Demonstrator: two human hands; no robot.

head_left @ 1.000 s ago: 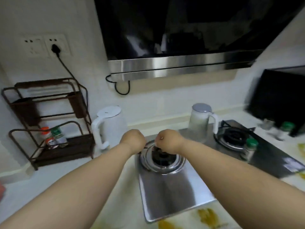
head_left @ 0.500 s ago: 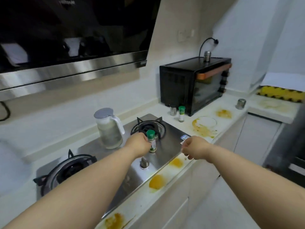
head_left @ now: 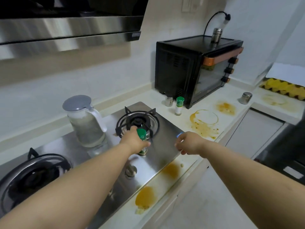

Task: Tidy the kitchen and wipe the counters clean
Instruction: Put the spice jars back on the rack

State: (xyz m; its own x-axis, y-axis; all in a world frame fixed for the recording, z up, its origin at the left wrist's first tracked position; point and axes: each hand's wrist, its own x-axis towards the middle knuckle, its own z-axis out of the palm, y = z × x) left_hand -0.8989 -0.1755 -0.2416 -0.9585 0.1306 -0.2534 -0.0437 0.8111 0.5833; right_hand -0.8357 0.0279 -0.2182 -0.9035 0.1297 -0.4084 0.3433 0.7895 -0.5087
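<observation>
My left hand (head_left: 134, 142) grips a green-capped spice bottle (head_left: 142, 135) that stands on the steel stove top (head_left: 166, 139) in front of the right burner (head_left: 137, 121). My right hand (head_left: 189, 143) hovers over the stove's right front corner with its fingers loosely curled and nothing in them. Orange-yellow stains mark the white counter: two (head_left: 146, 196) along the front edge and a ring-shaped one (head_left: 203, 121) right of the stove. A second green-capped bottle (head_left: 179, 105) and a small steel shaker (head_left: 169, 100) stand beside the oven.
A clear water jug with a grey lid (head_left: 84, 121) stands at the stove's back. The black toaster oven (head_left: 198, 68) carries a steel shaker (head_left: 217, 35) on top. Another steel shaker (head_left: 245, 98) sits on the far right counter. The range hood (head_left: 69, 28) hangs overhead.
My view swung right from the left burner and spice rack to the right burner and oven. My left hand reached the green-capped bottle and closed around it; my right hand stayed near the stove's corner.
</observation>
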